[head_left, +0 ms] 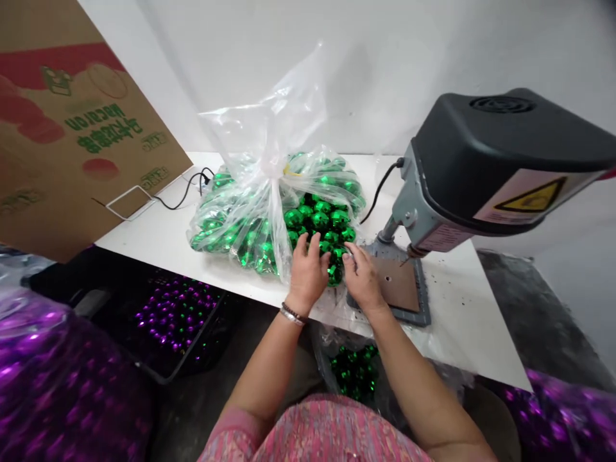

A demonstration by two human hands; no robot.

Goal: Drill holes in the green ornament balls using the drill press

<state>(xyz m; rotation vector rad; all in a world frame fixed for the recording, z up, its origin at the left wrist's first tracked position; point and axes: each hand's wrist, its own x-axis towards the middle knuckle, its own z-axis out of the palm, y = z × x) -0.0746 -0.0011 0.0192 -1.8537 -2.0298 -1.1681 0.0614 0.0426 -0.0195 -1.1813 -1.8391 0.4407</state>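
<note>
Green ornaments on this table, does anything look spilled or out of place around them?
The green baubles at the front seem to lie bare, outside the knotted clear plastic bag, as if it had opened there, though I can't confirm it. Dark specks also dot the white tabletop beside the drill press base.

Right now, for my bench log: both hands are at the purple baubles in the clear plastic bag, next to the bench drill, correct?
No: the baubles are green, not purple, as the head view shows. The rest stands: the left hand and right hand are at them, in the clear plastic bag, next to the bench drill.
</note>
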